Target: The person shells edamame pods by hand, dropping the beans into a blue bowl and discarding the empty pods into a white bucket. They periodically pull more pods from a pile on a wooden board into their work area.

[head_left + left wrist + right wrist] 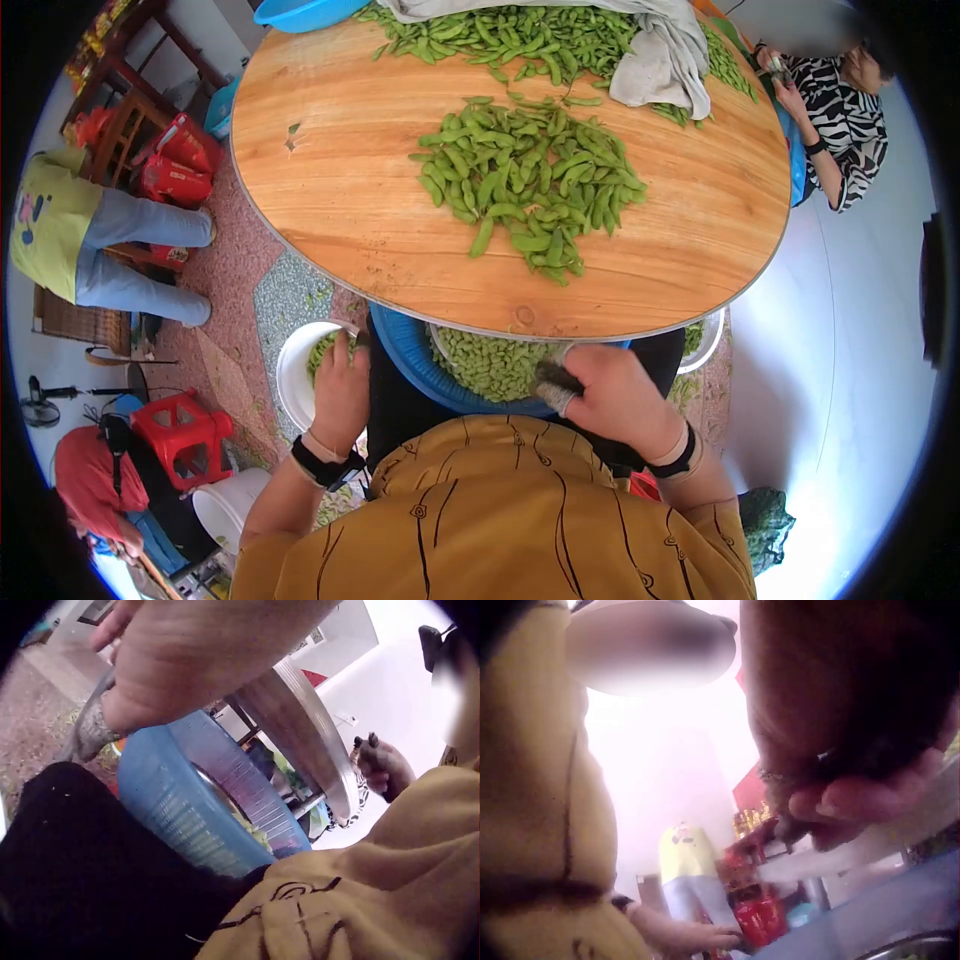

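Observation:
In the head view, my left hand (pixel 341 398) hangs over the near rim of a white bucket (pixel 296 388) with green pods inside. Its fingers point loosely down, and a grey wrap covers the thumb (pixel 94 733). My right hand (pixel 625 398) is above the right side of a blue basket (pixel 393 352) in my lap. In the right wrist view its fingers (pixel 862 806) curl in toward the dark-wrapped thumb; I cannot tell if something small is between them. Shelled green beans (pixel 490 362) fill a bowl inside the basket.
A wooden table (pixel 340 190) edges over the basket, bearing a pile of pods (pixel 530 175), more pods behind and a grey cloth (pixel 665 65). Another white container (pixel 712 345) stands at right. Two people (pixel 60 225) and a red stool (pixel 185 435) are around.

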A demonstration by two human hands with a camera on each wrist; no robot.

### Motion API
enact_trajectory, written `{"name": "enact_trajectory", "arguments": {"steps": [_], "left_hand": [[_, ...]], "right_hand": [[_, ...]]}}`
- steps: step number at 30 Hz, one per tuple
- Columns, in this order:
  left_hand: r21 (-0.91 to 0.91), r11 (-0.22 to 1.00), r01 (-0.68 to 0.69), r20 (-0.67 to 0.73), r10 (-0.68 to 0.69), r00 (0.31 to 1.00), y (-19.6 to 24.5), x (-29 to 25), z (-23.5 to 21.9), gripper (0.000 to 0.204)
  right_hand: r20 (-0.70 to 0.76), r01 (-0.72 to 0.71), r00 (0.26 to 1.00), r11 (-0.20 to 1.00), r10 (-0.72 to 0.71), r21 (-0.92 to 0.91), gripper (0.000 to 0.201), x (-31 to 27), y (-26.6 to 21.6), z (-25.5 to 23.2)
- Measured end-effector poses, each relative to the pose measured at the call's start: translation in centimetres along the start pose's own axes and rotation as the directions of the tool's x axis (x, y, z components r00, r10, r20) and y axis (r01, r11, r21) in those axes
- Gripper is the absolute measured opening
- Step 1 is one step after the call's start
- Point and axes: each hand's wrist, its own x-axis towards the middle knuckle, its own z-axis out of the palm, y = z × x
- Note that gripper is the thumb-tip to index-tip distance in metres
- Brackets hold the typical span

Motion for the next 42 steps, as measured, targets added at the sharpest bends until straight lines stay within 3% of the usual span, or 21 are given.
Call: {"name": "enact_trajectory", "arguments": {"steps": [1, 3, 5, 6, 8, 11, 15, 22, 24, 25, 27, 29, 31, 32, 33, 36, 37, 39, 40, 41, 42], "left_hand": [[0.015, 0.998, -0.065, -0.185, 0.066, 0.98, 0.6, 0.6, 0.0, 0.027], [0.043, 0.987, -0.153, -0.199, 0.159, 0.967, 1.8, 1.7, -0.5, 0.027], [0.09, 0.889, -0.448, -0.227, 0.456, 0.86, 1.9, 2.7, 0.6, 0.019], [0.092, 0.891, -0.446, -0.229, 0.454, 0.861, 2.0, 3.0, 1.9, 0.019], [0.068, 0.833, -0.55, 0.023, 0.549, 0.835, 2.2, 3.7, 4.1, 0.007], [0.07, 0.787, -0.613, 0.03, 0.612, 0.79, 3.3, 2.8, 4.0, 0.005], [0.015, 0.731, -0.682, 0.194, 0.667, 0.719, 5.2, 1.2, 3.9, 0.003], [-0.142, 0.808, -0.572, 0.126, 0.588, 0.799, 4.6, 2.2, -0.4, 0.01], [-0.143, 0.825, -0.547, 0.088, 0.561, 0.823, 5.0, 2.9, -2.1, 0.01], [-0.217, 0.821, -0.528, 0.075, 0.553, 0.83, 5.5, 3.3, -3.4, 0.013], [-0.295, 0.809, -0.509, 0.065, 0.548, 0.834, 6.6, 3.7, -5.4, 0.016], [-0.688, 0.572, -0.447, -0.269, 0.37, 0.889, 7.7, 3.8, -7.3, 0.022], [-0.702, 0.551, -0.452, -0.31, 0.335, 0.89, 9.7, 4.0, -10.6, 0.022], [-0.712, 0.532, -0.46, -0.354, 0.294, 0.888, 10.3, 4.2, -11.4, 0.022], [-0.706, 0.534, -0.465, -0.353, 0.303, 0.885, 10.6, 4.4, -11.4, 0.022], [-0.947, 0.254, -0.197, -0.038, 0.522, 0.852, 11.3, 5.0, -9.9, 0.02], [-0.946, 0.257, -0.199, -0.036, 0.527, 0.849, 11.4, 5.1, -9.3, 0.02], [-0.817, 0.295, -0.495, -0.165, 0.704, 0.691, 11.7, 5.4, -9.1, 0.02], [-0.809, 0.358, -0.467, -0.141, 0.653, 0.744, 12.1, 5.0, -9.3, 0.016], [-0.804, 0.359, -0.474, -0.144, 0.655, 0.741, 12.5, 4.8, -9.4, 0.016], [-0.874, 0.375, -0.308, -0.027, 0.595, 0.803, 12.7, 4.5, -9.5, 0.014]], "right_hand": [[-0.035, 0.007, 0.999, 0.996, -0.004, 0.093, 0.021, 0.6, -0.7, -0.9], [-0.051, 0.02, 0.999, 0.998, -0.017, 0.057, 0.021, 2.3, -1.4, -2.3], [-0.208, 0.027, 0.978, 1.0, -0.029, -0.013, 0.021, 4.5, -1.7, -3.1], [-0.208, 0.031, 0.978, 0.999, -0.033, -0.014, 0.021, 5.7, -1.6, -3.4], [-0.301, 0.013, 0.951, 0.984, -0.067, -0.178, 0.02, 8.3, -1.3, -3.8], [-0.296, 0.016, 0.945, 0.923, -0.139, -0.383, 0.017, 11.2, -0.8, -3.7], [-0.235, 0.002, 0.964, 0.883, -0.127, -0.47, 0.016, 13.0, 0.7, -1.9], [-0.374, 0.026, 0.908, 0.916, -0.189, -0.4, 0.012, 11.9, 0.1, -3.5], [-0.371, 0.004, 0.926, 0.987, -0.064, -0.162, 0.014, 10.8, 0.5, -4.2], [-0.375, -0.004, 0.925, 0.988, -0.056, -0.157, 0.014, 9.9, 0.4, -4.3], [-0.177, -0.028, 0.982, 0.973, 0.069, 0.227, 0.019, 7.5, -0.2, -4.5], [-0.156, -0.053, 0.983, 0.958, 0.1, 0.282, 0.024, 4.7, -1.1, -4.0], [0.123, -0.263, 0.964, 0.817, 0.234, 0.513, 0.02, 2.7, -1.3, -3.7], [0.118, -0.263, 0.964, 0.814, 0.236, 0.518, 0.02, 1.9, -1.2, -3.4], [0.132, -0.287, 0.958, 0.816, 0.256, 0.502, 0.023, 1.2, -0.9, -3.2], [0.129, -0.332, 0.941, 0.78, 0.313, 0.531, 0.026, -0.4, -0.9, -3.2], [0.116, -0.346, 0.932, 0.747, 0.344, 0.568, 0.026, -0.8, -0.9, -3.4], [0.049, -0.307, 0.938, 0.758, 0.343, 0.575, 0.026, -1.6, -0.4, -2.6], [-0.013, -0.269, 0.941, 0.773, 0.337, 0.574, 0.027, -1.9, 0.0, -2.2], [-0.021, -0.262, 0.942, 0.776, 0.334, 0.574, 0.027, -2.0, 0.3, -2.2], [0.0, -0.227, 0.965, 0.84, 0.261, 0.492, 0.026, -2.2, 0.6, -2.2]]}}
